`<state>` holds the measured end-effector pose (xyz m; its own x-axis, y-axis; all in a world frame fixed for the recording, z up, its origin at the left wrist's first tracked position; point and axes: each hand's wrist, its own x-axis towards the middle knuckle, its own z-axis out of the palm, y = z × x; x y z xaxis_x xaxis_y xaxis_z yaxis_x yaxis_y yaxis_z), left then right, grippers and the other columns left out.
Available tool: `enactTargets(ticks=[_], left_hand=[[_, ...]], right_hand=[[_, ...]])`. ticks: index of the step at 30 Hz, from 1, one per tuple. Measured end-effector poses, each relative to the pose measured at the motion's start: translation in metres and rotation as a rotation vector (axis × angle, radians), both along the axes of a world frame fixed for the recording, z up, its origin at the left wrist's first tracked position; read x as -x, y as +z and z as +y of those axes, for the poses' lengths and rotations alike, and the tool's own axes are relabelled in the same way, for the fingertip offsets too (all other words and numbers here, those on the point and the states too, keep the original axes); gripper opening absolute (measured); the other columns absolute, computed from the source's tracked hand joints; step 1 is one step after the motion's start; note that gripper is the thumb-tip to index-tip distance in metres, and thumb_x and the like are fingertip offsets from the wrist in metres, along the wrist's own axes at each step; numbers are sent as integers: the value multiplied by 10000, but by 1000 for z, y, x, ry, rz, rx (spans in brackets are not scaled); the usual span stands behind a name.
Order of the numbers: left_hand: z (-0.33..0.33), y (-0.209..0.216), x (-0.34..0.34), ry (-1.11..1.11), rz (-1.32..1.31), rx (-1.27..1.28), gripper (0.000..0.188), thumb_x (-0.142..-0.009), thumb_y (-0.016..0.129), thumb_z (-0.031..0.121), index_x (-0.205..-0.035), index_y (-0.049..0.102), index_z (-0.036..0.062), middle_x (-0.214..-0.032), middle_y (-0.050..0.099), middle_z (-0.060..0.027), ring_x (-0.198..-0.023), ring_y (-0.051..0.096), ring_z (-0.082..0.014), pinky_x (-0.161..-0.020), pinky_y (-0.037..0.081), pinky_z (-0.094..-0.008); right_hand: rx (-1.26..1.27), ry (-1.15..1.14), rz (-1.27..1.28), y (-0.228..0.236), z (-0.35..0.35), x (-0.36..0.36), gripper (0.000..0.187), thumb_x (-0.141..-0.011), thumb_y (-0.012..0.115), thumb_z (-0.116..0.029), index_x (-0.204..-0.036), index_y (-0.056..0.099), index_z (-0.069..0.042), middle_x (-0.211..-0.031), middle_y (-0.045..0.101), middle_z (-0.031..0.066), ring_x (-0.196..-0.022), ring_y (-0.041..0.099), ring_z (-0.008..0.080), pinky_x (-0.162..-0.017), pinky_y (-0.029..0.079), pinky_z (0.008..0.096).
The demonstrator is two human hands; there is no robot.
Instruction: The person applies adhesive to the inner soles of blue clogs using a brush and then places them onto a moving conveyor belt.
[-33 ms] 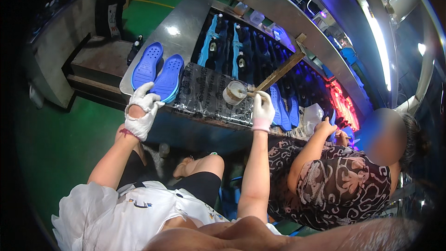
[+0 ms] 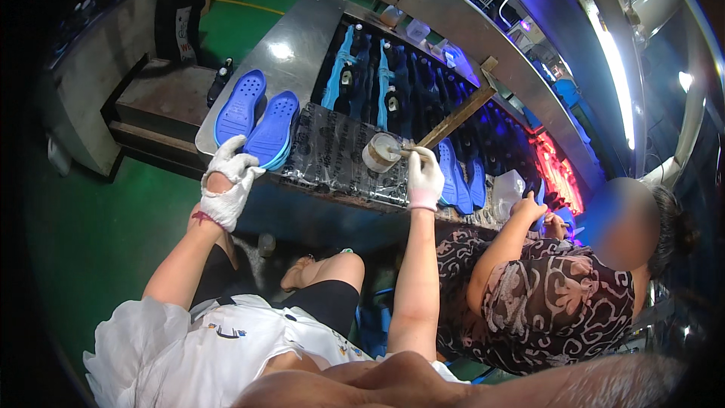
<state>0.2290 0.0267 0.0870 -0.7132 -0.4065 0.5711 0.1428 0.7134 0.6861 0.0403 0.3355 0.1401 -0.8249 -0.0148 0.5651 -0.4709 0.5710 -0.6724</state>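
My left hand point(image 2: 227, 185), in a white glove with a gap at its back, is at the near heel ends of two blue shoe soles point(image 2: 272, 130) lying side by side on the metal tabletop. Its fingers are apart and touch the heel edges. In a white glove too, my right hand point(image 2: 424, 176) is closed in a pinch around a thin brush point(image 2: 404, 150). The brush's front end reaches into a round whitish cup point(image 2: 380, 156), so its tip is hidden. The cup stands on a dark covering point(image 2: 332, 153) over the table's near edge.
Beyond the cup runs a dark conveyor bed point(image 2: 366, 60) carrying light-blue strips. A wooden bar point(image 2: 457, 115) slants above it. More blue soles point(image 2: 457, 177) lie right of my right hand. A co-worker in a patterned top point(image 2: 559, 287) sits close on the right, beside a translucent container point(image 2: 507, 190).
My right hand has shifted very slightly up and left with the brush. My left hand and the soles look almost unchanged.
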Motion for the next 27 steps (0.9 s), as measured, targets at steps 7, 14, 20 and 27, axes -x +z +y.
enactTargets(ticks=[7,14,20,27], left_hand=[[-8,4,-28,32,-58,25,144,-817,666,163,-866,689,30,-1076,611,-198,-1089,541,-325,-926,444,-379],[5,8,-10,60,-106,-980,286,-887,646,269,-978,583,6,-873,591,-48,-717,590,-127,-588,529,-265],[11,17,-17,-424,58,-1583,80,-872,576,21,-945,575,53,-872,617,-26,-732,613,-112,-656,583,-242],[50,50,-16,-481,125,-1313,298,-840,679,123,-1123,597,80,-974,649,13,-838,605,-97,-717,502,-269]], right_hand=[[-75,-11,139,7,-19,-6,181,-856,621,-217,-947,664,-66,-857,686,112,-827,665,274,-747,507,335],[-76,-38,316,-4,-7,-26,130,-841,656,-140,-936,668,-52,-865,684,107,-782,654,261,-719,507,330],[401,-4,193,-17,-1,-61,135,-880,604,-59,-982,653,14,-879,687,100,-782,661,150,-713,519,268],[751,-68,1,-22,-2,-150,216,-961,479,-173,-1036,573,6,-729,622,78,-540,485,34,-468,353,137]])
